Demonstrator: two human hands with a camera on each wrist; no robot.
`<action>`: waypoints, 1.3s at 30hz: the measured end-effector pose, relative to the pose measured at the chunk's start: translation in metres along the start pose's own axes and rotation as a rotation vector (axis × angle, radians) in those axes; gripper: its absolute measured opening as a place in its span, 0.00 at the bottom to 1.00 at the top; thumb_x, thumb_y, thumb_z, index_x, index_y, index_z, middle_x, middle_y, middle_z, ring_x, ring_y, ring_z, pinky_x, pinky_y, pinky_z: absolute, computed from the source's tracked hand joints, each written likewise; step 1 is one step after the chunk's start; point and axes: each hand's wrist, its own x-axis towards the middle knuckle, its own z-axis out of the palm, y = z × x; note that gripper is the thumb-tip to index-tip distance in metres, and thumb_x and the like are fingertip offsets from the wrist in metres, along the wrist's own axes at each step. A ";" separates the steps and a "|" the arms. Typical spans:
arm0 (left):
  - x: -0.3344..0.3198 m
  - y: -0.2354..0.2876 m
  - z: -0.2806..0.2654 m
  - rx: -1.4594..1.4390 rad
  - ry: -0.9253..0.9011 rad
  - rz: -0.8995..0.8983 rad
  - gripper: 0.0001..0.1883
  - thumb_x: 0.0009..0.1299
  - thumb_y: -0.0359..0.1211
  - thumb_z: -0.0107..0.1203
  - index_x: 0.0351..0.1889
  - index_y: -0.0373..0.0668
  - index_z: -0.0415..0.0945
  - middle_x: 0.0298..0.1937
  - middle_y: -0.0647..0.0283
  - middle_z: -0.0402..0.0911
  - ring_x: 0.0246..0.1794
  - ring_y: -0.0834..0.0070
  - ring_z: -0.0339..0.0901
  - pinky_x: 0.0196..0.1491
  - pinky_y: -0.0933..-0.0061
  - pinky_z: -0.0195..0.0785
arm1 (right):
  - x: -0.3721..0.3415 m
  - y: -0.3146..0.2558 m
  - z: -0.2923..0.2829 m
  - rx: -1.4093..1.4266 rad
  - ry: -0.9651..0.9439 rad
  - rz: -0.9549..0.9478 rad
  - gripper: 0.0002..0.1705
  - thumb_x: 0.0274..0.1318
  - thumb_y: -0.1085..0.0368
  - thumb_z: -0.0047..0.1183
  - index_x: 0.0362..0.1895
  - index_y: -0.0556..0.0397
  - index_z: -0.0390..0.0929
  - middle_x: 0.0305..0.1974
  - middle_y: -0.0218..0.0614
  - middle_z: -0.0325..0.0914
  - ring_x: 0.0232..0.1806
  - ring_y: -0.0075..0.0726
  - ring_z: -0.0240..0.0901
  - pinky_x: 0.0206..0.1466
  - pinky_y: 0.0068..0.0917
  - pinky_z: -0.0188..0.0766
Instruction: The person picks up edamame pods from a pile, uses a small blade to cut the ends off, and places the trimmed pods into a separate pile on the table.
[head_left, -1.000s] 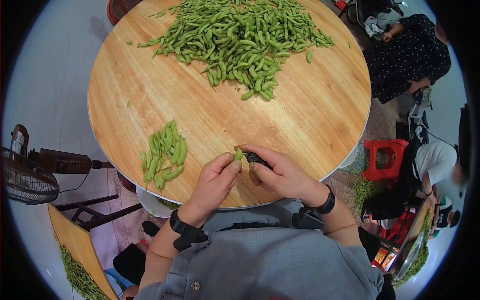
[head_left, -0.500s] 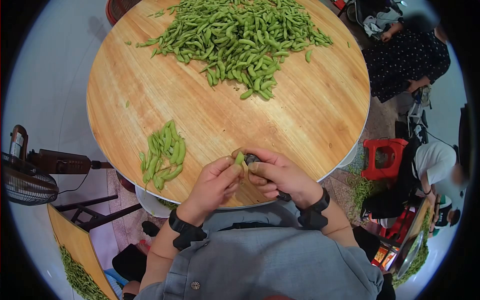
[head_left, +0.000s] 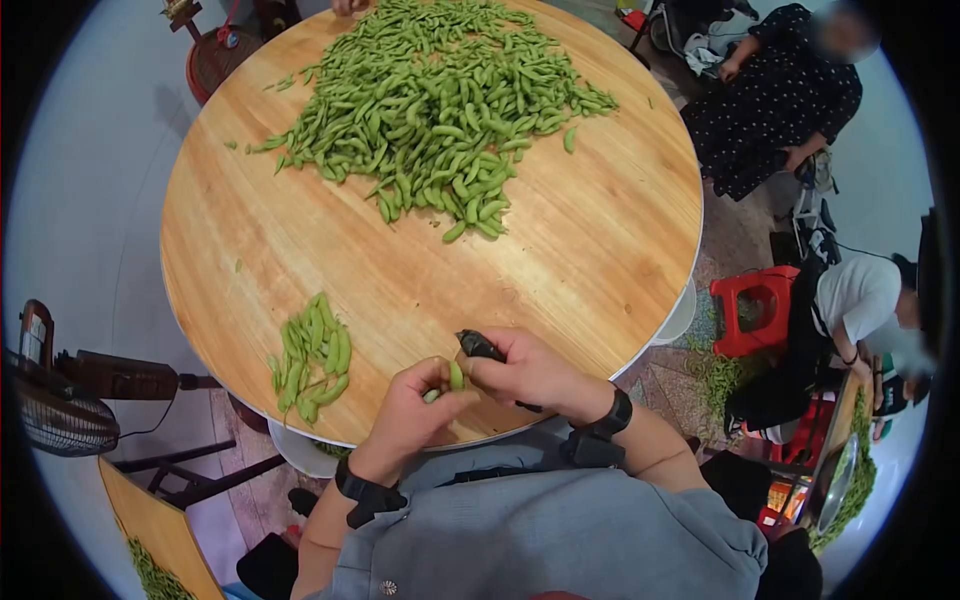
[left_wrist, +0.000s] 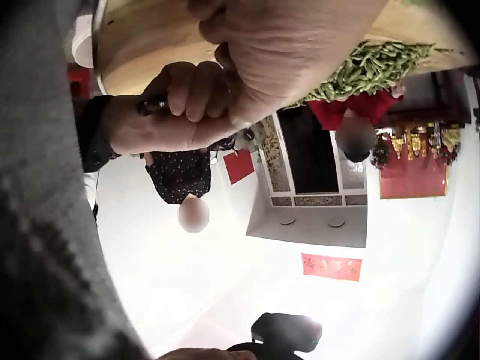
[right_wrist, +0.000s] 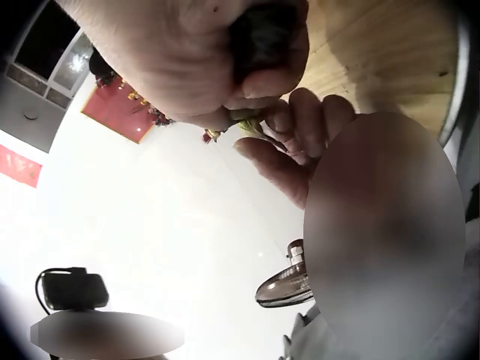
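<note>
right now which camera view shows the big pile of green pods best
The head view, which looks down on the broad pile of green pods. The left wrist view shows only part; the right wrist view, none.

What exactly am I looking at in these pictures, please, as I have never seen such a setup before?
There is no robot here: a person works with two bare hands. The wide picture comes from a head camera looking forward and down; the other two come from wrist cameras, one on each side, and come out roughly upside down.

On the round wooden table lie a large heap of green pods towards the far side and a small heap nearer the person, on the left.

The right hand has a black tool in its grip; its exact kind I cannot tell. The left hand has a green pod partly hidden in its grip. Another pod shows between the two hands.
</note>
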 end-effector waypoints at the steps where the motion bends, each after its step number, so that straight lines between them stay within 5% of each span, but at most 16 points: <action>1: 0.002 0.000 -0.003 0.192 -0.040 0.148 0.05 0.63 0.29 0.56 0.28 0.42 0.70 0.21 0.77 0.66 0.18 0.89 0.59 0.20 0.85 0.51 | 0.000 0.003 0.000 0.015 0.005 -0.006 0.03 0.56 0.67 0.46 0.33 0.53 0.70 0.18 0.22 0.64 0.15 0.13 0.57 0.17 0.13 0.53; 3: 0.002 0.002 -0.002 0.382 -0.074 0.300 0.06 0.63 0.29 0.56 0.26 0.42 0.71 0.22 0.77 0.66 0.19 0.89 0.59 0.22 0.86 0.52 | -0.002 0.003 0.003 -0.018 0.000 -0.010 0.03 0.56 0.68 0.46 0.33 0.53 0.70 0.18 0.22 0.64 0.15 0.13 0.57 0.17 0.13 0.53; 11: 0.001 0.002 -0.004 0.167 -0.066 0.001 0.11 0.72 0.34 0.39 0.31 0.42 0.71 0.18 0.74 0.64 0.17 0.87 0.57 0.21 0.85 0.50 | -0.001 0.008 -0.001 0.067 -0.011 0.018 0.04 0.53 0.66 0.47 0.31 0.53 0.71 0.19 0.22 0.67 0.16 0.16 0.61 0.18 0.17 0.57; 14: 0.001 0.002 -0.001 -0.098 -0.070 -0.054 0.09 0.71 0.32 0.36 0.37 0.42 0.69 0.16 0.76 0.59 0.13 0.89 0.52 0.15 0.86 0.45 | 0.013 0.020 -0.001 -0.192 0.133 -0.122 0.06 0.51 0.66 0.48 0.28 0.56 0.71 0.18 0.26 0.67 0.19 0.20 0.64 0.21 0.22 0.60; 16: 0.004 -0.004 -0.006 -0.085 -0.031 -0.060 0.09 0.70 0.30 0.35 0.41 0.42 0.68 0.17 0.75 0.58 0.13 0.89 0.52 0.15 0.86 0.44 | 0.021 0.026 -0.003 -0.528 0.281 -0.273 0.09 0.50 0.64 0.51 0.27 0.58 0.70 0.18 0.37 0.70 0.21 0.31 0.68 0.25 0.29 0.64; 19: 0.000 0.002 -0.008 -0.050 0.099 -0.029 0.13 0.68 0.29 0.34 0.48 0.42 0.67 0.18 0.74 0.59 0.13 0.89 0.52 0.14 0.87 0.44 | 0.025 0.012 -0.007 -0.735 0.251 -0.285 0.14 0.49 0.60 0.53 0.28 0.59 0.71 0.21 0.47 0.71 0.23 0.45 0.71 0.27 0.35 0.65; 23: -0.010 0.007 -0.014 -0.107 0.323 0.084 0.17 0.68 0.29 0.35 0.55 0.39 0.64 0.21 0.72 0.61 0.13 0.89 0.52 0.14 0.87 0.44 | 0.045 -0.012 -0.034 -0.939 0.472 -0.377 0.16 0.48 0.57 0.55 0.29 0.59 0.72 0.24 0.51 0.73 0.27 0.55 0.70 0.30 0.40 0.66; 29: -0.013 0.010 -0.012 -0.218 0.372 0.162 0.12 0.71 0.31 0.39 0.49 0.37 0.67 0.20 0.72 0.61 0.12 0.90 0.50 0.13 0.87 0.42 | 0.103 -0.027 -0.085 -1.257 0.797 -0.594 0.14 0.46 0.61 0.56 0.27 0.60 0.70 0.23 0.49 0.72 0.25 0.54 0.69 0.28 0.40 0.65; 39: 0.008 0.005 0.000 -0.229 0.171 0.076 0.09 0.70 0.29 0.41 0.41 0.34 0.69 0.19 0.71 0.62 0.13 0.89 0.52 0.14 0.88 0.44 | 0.079 -0.018 -0.079 -1.220 0.803 -0.637 0.13 0.44 0.65 0.56 0.29 0.62 0.70 0.23 0.50 0.70 0.27 0.55 0.69 0.31 0.41 0.67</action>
